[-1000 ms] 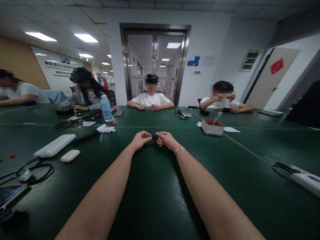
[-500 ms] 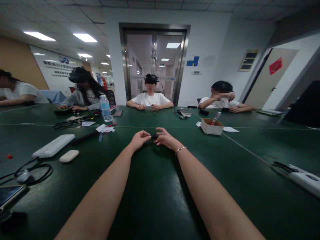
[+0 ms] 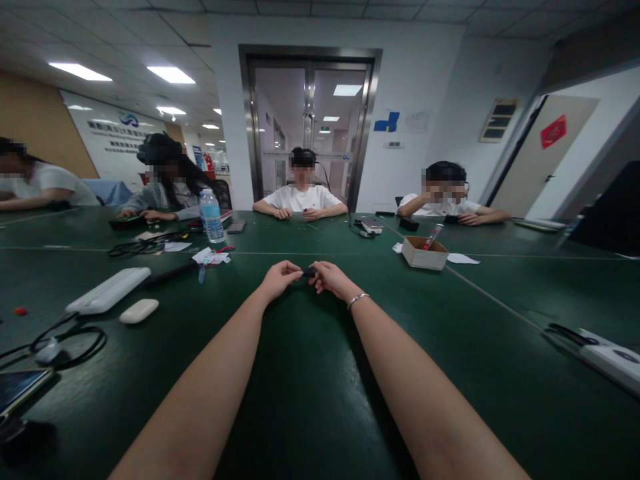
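Green table (image 3: 310,380): fingers (image 3: 323,269) partly hide a black object (image 3: 309,273).

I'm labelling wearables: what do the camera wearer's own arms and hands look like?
The left hand and right hand wear no gloves. A slim, shiny, silver-coloured metal bracelet circles the right wrist; none shows on the left. No sleeves show on the left forearm or right forearm.
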A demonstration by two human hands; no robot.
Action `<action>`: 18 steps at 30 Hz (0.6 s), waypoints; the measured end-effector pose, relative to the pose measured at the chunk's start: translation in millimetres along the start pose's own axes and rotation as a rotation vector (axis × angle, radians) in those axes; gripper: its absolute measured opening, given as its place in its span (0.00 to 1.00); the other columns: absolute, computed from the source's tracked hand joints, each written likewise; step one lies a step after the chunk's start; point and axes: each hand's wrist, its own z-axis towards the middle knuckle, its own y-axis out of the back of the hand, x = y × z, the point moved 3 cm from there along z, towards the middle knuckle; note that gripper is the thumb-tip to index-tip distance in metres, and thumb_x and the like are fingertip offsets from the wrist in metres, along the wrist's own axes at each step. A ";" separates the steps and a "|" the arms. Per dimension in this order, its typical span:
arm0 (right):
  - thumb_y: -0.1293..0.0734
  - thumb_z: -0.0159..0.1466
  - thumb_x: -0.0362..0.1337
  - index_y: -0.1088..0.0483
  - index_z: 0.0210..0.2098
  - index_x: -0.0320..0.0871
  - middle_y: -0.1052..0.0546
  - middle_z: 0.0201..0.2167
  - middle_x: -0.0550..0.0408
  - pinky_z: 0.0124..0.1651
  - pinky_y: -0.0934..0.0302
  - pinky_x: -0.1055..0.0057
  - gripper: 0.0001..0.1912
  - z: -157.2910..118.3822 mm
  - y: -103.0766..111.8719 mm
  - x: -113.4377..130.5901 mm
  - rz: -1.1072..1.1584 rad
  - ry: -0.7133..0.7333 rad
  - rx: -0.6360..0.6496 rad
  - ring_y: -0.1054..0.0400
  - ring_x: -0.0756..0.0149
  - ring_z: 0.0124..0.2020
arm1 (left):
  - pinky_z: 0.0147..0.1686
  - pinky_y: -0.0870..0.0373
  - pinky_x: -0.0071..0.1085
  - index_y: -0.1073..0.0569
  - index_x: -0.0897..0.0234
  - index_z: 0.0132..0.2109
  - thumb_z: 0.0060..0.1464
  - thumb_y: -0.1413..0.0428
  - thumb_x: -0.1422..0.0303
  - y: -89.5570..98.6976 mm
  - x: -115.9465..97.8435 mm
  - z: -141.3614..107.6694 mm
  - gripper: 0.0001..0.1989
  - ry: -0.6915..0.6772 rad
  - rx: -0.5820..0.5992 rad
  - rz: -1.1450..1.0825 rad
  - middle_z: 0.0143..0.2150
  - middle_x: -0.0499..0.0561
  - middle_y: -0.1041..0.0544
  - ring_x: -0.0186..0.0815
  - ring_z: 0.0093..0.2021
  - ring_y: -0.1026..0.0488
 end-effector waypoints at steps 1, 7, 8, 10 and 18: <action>0.39 0.61 0.32 0.38 0.42 0.38 0.30 0.25 0.54 0.16 0.37 0.78 0.09 -0.3 -0.2 0.7 0.001 0.014 0.010 0.37 0.75 0.14 | 0.29 0.37 0.28 0.30 0.67 0.34 0.40 0.40 0.63 0.0 -0.5 -0.1 0.14 0.000 -0.002 -0.004 0.28 0.50 0.27 0.31 0.29 0.31; 0.44 0.64 0.35 0.42 0.47 0.42 0.31 0.25 0.56 0.20 0.34 0.75 0.11 -4.0 1.9 3.3 0.132 -0.043 0.052 0.33 0.71 0.18 | 0.28 0.38 0.27 0.30 0.68 0.34 0.41 0.40 0.63 -0.4 -2.5 -1.3 0.14 0.012 -0.003 -0.021 0.27 0.50 0.27 0.31 0.29 0.32; 0.44 0.65 0.38 0.41 0.45 0.39 0.31 0.23 0.55 0.19 0.35 0.76 0.11 -3.8 1.7 2.8 0.096 -0.058 0.054 0.34 0.71 0.17 | 0.28 0.38 0.27 0.30 0.68 0.34 0.41 0.40 0.63 -0.4 -2.8 -1.5 0.15 0.012 -0.004 -0.019 0.27 0.50 0.27 0.31 0.29 0.32; 0.41 0.64 0.37 0.40 0.42 0.38 0.31 0.23 0.55 0.16 0.37 0.78 0.10 -3.3 0.5 2.6 0.019 -0.033 0.076 0.36 0.73 0.15 | 0.28 0.38 0.27 0.30 0.68 0.34 0.40 0.40 0.63 -0.2 -3.2 -1.5 0.15 0.014 -0.014 -0.017 0.28 0.50 0.27 0.31 0.29 0.32; 0.36 0.61 0.37 0.44 0.46 0.43 0.30 0.29 0.55 0.17 0.35 0.78 0.15 -1.5 0.7 1.3 0.009 -0.002 0.080 0.36 0.75 0.16 | 0.27 0.39 0.27 0.31 0.68 0.33 0.39 0.40 0.64 -1.4 -5.7 -2.5 0.14 0.046 -0.039 -0.046 0.27 0.49 0.28 0.31 0.29 0.32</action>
